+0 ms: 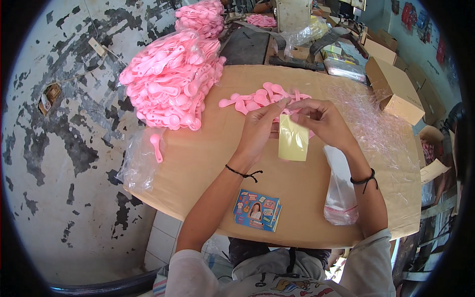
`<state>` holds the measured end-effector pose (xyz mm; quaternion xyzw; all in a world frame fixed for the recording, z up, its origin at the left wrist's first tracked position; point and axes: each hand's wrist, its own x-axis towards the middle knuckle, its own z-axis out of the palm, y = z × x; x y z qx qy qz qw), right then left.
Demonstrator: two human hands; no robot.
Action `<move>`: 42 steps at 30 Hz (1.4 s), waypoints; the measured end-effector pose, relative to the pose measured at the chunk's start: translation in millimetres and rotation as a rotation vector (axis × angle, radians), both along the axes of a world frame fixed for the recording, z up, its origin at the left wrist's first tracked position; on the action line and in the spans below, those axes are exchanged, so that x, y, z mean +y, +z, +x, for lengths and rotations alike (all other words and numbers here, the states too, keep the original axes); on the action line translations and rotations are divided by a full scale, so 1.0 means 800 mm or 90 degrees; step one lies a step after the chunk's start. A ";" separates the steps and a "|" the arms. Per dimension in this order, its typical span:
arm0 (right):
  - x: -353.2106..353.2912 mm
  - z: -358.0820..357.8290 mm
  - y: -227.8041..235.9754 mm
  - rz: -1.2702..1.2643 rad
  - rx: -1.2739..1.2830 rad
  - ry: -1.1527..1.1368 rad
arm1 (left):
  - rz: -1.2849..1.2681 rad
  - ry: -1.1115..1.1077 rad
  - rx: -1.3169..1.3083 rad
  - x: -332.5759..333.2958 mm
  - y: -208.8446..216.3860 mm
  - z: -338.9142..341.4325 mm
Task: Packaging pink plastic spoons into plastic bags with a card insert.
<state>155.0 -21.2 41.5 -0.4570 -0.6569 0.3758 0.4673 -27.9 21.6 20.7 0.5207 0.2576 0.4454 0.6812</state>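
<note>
Yellow card (pixel 293 141) hangs below the meeting fingertips of two bare hands

It sits near the middle of the view, upright and slightly tilted, glossy in the light, its upper edge just beneath the fingertips and its lower part free above the brown tabletop (pixel 198 173). Left hand (pixel 260 123) comes in at about nine o'clock of the card, thumb and forefinger drawn together by its upper left corner, other fingers curled behind its left edge, gripping it. Right hand (pixel 321 116) reaches in from two o'clock, forefinger stretched toward the left fingertips and thumb over the upper right part of the card; blur there means I cannot tell whether these fingers pinch it.

Taking the card as the dial's centre, loose pink scoops (pixel 253 103) lie heaped at eleven o'clock, partly behind the hands. One single scoop (pixel 156 147) rests at nine, beside crumpled clear plastic (pixel 136 163). Farther out, at ten, stands a bulging clear bag of pink scoops (pixel 168 84), with another filled bag (pixel 200 20) behind it toward eleven.

A small stack of blue printed cards (pixel 256 210) lies at seven, and flat clear bags (pixel 340 198) between four and five, beside the right forearm. Thin clear shreds (pixel 378 131) spread at three; a cardboard box (pixel 393 89) stands at two.
</note>
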 end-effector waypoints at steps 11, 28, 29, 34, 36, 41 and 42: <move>-0.005 0.012 0.012 -0.045 0.077 -0.071 | 0.103 -0.047 0.045 0.008 0.014 -0.014; -0.001 0.017 0.000 -0.004 0.027 0.001 | 0.183 -0.075 0.107 0.017 0.003 -0.013; -0.001 0.016 0.001 -0.004 0.027 0.001 | 0.141 -0.080 0.090 0.018 0.001 -0.012; 0.000 0.019 -0.002 0.023 0.000 -0.011 | 0.109 -0.072 0.089 0.012 0.010 -0.012; 0.000 0.018 0.000 0.003 -0.009 -0.030 | 0.086 -0.059 0.093 0.011 0.011 -0.014; -0.004 0.016 0.003 -0.048 0.048 -0.029 | 0.107 -0.037 0.084 0.016 0.005 -0.013; -0.005 0.017 0.003 -0.055 0.033 -0.005 | 0.107 -0.037 0.083 0.016 0.007 -0.013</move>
